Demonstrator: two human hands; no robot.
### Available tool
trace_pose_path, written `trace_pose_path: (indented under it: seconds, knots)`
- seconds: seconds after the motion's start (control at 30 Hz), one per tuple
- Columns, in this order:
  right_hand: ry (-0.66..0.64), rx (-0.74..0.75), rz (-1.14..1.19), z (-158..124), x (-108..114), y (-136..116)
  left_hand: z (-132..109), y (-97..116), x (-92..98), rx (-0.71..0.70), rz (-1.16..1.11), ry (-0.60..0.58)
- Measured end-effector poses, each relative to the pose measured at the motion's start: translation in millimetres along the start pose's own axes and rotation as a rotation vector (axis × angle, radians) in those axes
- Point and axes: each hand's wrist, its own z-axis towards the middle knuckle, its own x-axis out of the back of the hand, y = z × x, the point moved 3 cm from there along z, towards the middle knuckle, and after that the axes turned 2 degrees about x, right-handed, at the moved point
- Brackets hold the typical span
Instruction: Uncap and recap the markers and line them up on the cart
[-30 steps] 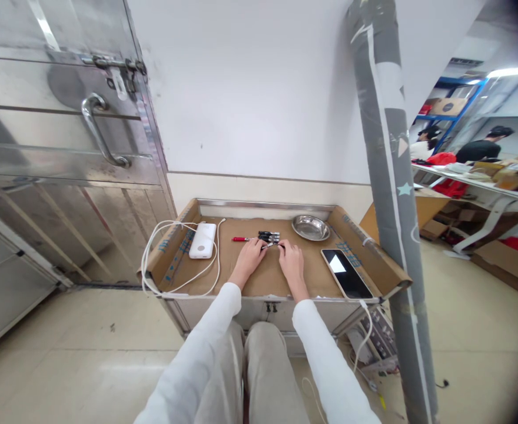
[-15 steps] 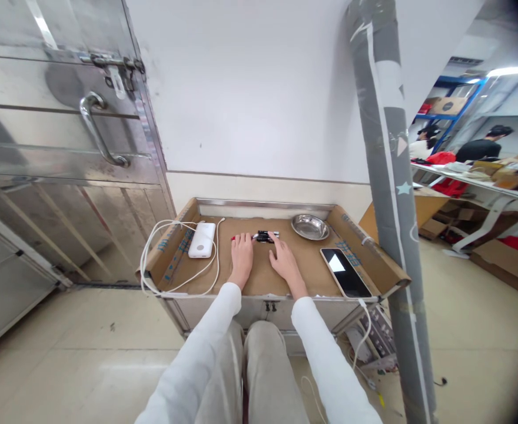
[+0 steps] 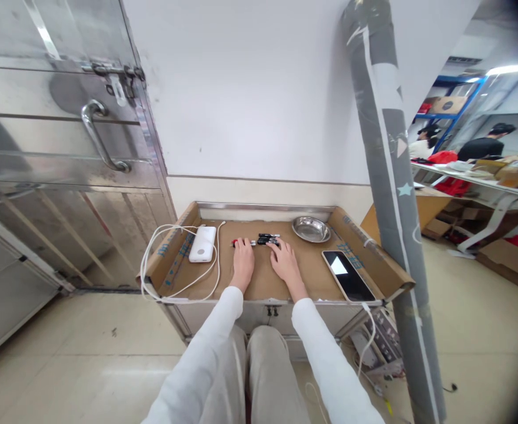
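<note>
Two hands point(image 3: 243, 262) reach forward, palms down, at the pens point(image 3: 268, 240).

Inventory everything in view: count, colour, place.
Cardboard-lined table: one, brown, centre
Slim pen: one, red, table middle
Slim pens: several, black, right of it
Rectangular power bank: one, white, table left
Looped cable: count unclear, white, beside it
Round metal dish: one, silver, back right
Flat phone: one, black, front right
Metal door: one, silver, left
Leaning tube: one, grey, right
Co-workers: two, white and black tops, background
Left hand, right hand: two, bare, at pens
</note>
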Motion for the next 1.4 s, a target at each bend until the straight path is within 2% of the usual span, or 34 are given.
trace_pose_path:
  seconds: [0.27, 0.43, 0.63, 1.13, 1.23, 1.33, 1.4]
  knots:
    - [0.059, -0.102, -0.088, 2, -2, 8, 4, 13, -12.7, -0.201, -0.222, -0.035]
    - [0.052, -0.114, -0.109, 2, -5, 10, 9, 24, -14.5, -0.181, -0.258, -0.082]
    - [0.028, -0.158, -0.118, 3, -5, 14, 12, 28, -13.0, -0.19, -0.304, -0.116]
    - [0.02, -0.01, 0.098, 2, -6, 15, 9, 29, -9.0, -0.223, -0.479, -0.27]
    - [0.029, -0.018, 0.079, 1, -4, 14, 9, 27, -8.7, -0.215, -0.492, -0.23]
    - [0.066, -0.059, 0.018, 0, 1, 12, 10, 28, -7.1, -0.282, -0.469, -0.134]
    - [0.107, -0.112, -0.014, -1, 6, 12, 9, 30, -6.3, -0.326, -0.438, -0.117]
